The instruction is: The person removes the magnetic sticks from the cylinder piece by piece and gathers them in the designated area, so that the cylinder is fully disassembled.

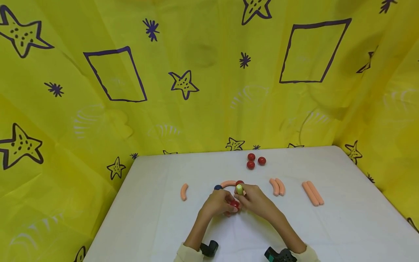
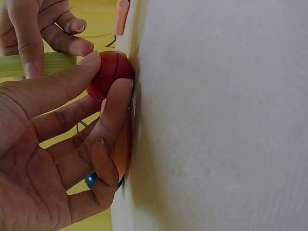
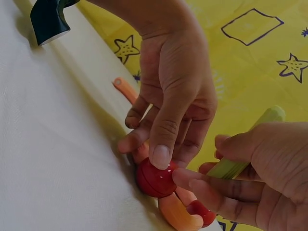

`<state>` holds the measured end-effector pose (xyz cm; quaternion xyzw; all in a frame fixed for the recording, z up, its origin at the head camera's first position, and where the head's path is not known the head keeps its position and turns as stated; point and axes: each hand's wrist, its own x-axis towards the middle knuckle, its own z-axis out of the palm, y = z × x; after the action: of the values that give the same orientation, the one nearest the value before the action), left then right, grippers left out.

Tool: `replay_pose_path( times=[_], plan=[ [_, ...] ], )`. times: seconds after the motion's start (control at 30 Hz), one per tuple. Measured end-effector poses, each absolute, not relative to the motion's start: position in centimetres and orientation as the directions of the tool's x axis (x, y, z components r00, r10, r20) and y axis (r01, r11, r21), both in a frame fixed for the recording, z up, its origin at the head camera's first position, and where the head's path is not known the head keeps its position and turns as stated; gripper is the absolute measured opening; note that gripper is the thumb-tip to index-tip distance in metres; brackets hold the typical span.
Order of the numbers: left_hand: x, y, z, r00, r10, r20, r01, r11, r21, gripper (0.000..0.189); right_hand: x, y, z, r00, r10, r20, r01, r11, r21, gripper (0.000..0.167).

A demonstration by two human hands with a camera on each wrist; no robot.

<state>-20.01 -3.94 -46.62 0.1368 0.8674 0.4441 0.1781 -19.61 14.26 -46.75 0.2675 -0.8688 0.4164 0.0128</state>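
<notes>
left hand (image 1: 216, 202) pinches a red ball (image 2: 111, 72), kinda finger-covered, right hand (image 1: 256, 201) grips a green stick (image 1: 239, 189), mostly hidden from above, long axis near upright

Well behind the bare left fingers (image 2: 115, 107), a cream fabric sleeve (image 1: 189, 254) ends beside a black, elbow-shaped wrist camera (image 1: 212, 248). Behind the bare right fingers (image 3: 211, 196), a matching cream cuff (image 1: 307, 254) ends near a rounded black wrist camera (image 1: 285, 255) with a green patch (image 1: 270, 257).

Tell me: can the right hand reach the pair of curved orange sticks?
Probably yes: nothing stands between the right hand and the curved orange pair, though its grip holds a light-green ridged rod.
</notes>
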Motion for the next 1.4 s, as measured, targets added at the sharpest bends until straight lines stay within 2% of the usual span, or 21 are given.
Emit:
replay_pose_path(
  times=[0.17,0.33,0.53,0.6,0.87,1.1,1.27,1.4],
  plan=[
    [-20.3,-4.0,-46.8,-0.901,0.394,-0.180,0.092,0.581,0.808,0.014,-19.6,14.6,-46.3,-0.860,-0.427,0.279,-0.491,0.546,-0.679,0.011],
    [-20.2,-4.0,-46.9,-0.897,0.401,-0.184,0.094,0.582,0.808,0.015,-19.7,15.4,-45.8,-0.892,-0.346,0.291,-0.450,0.619,-0.644,0.019],
    [-20.1,-3.8,-46.9,-0.902,0.385,-0.197,0.067,0.575,0.815,0.016,-20.1,17.5,-45.2,-0.914,-0.235,0.332,-0.396,0.698,-0.597,0.013],
    [-20.1,-3.8,-46.9,-0.904,0.375,-0.204,0.061,0.588,0.807,0.016,-20.4,18.2,-45.1,-0.917,-0.210,0.339,-0.384,0.699,-0.604,0.012],
    [-20.0,-3.8,-47.1,-0.914,0.346,-0.211,0.047,0.609,0.792,0.017,-20.7,22.0,-44.5,-0.938,-0.089,0.336,-0.301,0.690,-0.658,0.033],
    [-19.9,-3.7,-46.8,-0.914,0.350,-0.204,0.050,0.597,0.801,0.018,-19.9,26.1,-43.9,-0.928,0.052,0.368,-0.217,0.728,-0.650,0.035],
    [-19.8,-3.7,-46.8,-0.917,0.344,-0.200,0.053,0.603,0.796,0.018,-19.3,28.7,-43.8,-0.933,0.139,0.332,-0.125,0.740,-0.661,0.042],
    [-19.7,-3.7,-46.8,-0.917,0.344,-0.203,0.049,0.602,0.797,0.018,-19.0,30.7,-44.2,-0.954,0.163,0.253,-0.045,0.754,-0.655,0.047]
  ],
)
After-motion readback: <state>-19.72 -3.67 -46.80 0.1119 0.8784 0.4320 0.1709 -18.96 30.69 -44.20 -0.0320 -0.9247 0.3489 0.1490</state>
